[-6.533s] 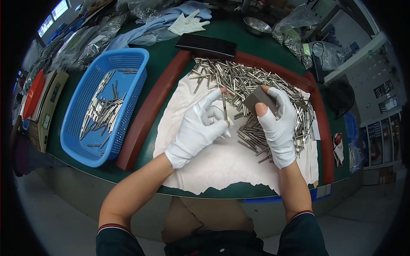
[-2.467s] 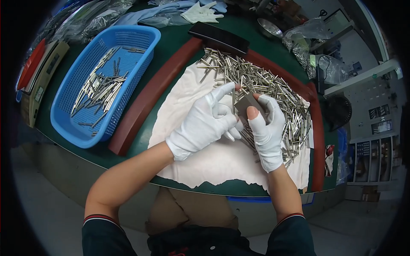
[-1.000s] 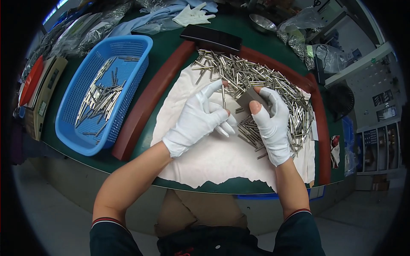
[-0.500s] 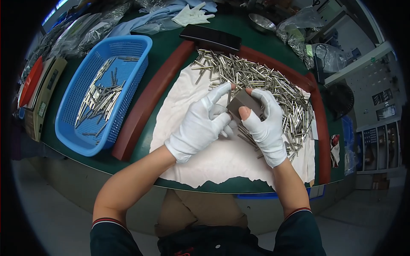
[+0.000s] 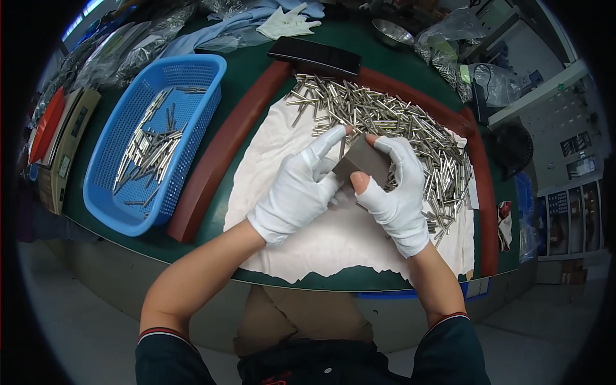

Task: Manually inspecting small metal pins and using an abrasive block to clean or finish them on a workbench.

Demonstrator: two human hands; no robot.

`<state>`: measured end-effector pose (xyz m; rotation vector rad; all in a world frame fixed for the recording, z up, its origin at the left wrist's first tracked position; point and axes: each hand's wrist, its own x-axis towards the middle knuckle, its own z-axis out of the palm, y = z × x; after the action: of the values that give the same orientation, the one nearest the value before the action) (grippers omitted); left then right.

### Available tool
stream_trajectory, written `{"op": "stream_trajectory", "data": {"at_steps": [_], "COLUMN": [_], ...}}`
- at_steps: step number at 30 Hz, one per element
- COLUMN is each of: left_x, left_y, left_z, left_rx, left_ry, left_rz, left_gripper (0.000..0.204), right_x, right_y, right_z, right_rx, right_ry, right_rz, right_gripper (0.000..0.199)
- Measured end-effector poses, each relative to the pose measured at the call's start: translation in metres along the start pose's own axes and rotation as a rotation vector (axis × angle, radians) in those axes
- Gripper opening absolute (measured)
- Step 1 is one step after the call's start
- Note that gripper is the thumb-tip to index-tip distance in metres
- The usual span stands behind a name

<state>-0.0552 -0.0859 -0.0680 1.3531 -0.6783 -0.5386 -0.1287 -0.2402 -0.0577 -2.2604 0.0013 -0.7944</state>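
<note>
My right hand point(image 5: 396, 192), in a white glove with bare fingertips, grips a grey-brown rectangular block point(image 5: 364, 163) between thumb and fingers. My left hand point(image 5: 298, 183), gloved the same way, is closed beside it, index finger stretched along a thin metal pin point(image 5: 342, 149) held upright against the block's left side. The pin's lower end is hidden by the hand and block. Both hands are above a pale cloth point(image 5: 321, 250). Behind and right of them lies a large heap of short silvery metal pins point(image 5: 385, 109).
Dark red wooden rails point(image 5: 221, 157) border the cloth on the green table. At the left stands a blue perforated basket point(image 5: 96, 173) with more pins, beside a scale point(image 5: 70, 154). A black phone-like slab point(image 5: 314, 56) rests on the far rail; a metal bowl point(image 5: 393, 32) stands behind.
The block has shifted slightly left and tilted, closer to my left hand. The pin by my left index finger now shows more plainly. The basket and heap look unchanged.
</note>
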Motion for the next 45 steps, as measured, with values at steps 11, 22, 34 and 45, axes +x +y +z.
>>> {"op": "stream_trajectory", "data": {"at_steps": [11, 22, 34, 45], "left_x": [0.001, 0.005, 0.006, 0.002], "left_y": [0.006, 0.01, 0.0, 0.007], "left_z": [-0.001, -0.008, -0.004, -0.002], "left_rx": [-0.108, -0.196, -0.08, -0.106], "left_ry": [-0.037, -0.027, -0.001, -0.038], "left_rz": [-0.063, -0.175, -0.109, -0.21], "left_gripper": [0.061, 0.066, 0.061, 0.063], "right_x": [0.005, 0.003, 0.001, 0.003], "right_y": [0.01, 0.014, 0.003, 0.002], "right_z": [-0.002, -0.003, 0.003, -0.004], "right_rx": [0.026, 0.104, 0.152, 0.107], "right_ry": [0.065, 0.061, -0.01, 0.046], "right_rz": [0.115, 0.253, 0.209, 0.175], "right_gripper": [0.05, 0.049, 0.056, 0.051]}}
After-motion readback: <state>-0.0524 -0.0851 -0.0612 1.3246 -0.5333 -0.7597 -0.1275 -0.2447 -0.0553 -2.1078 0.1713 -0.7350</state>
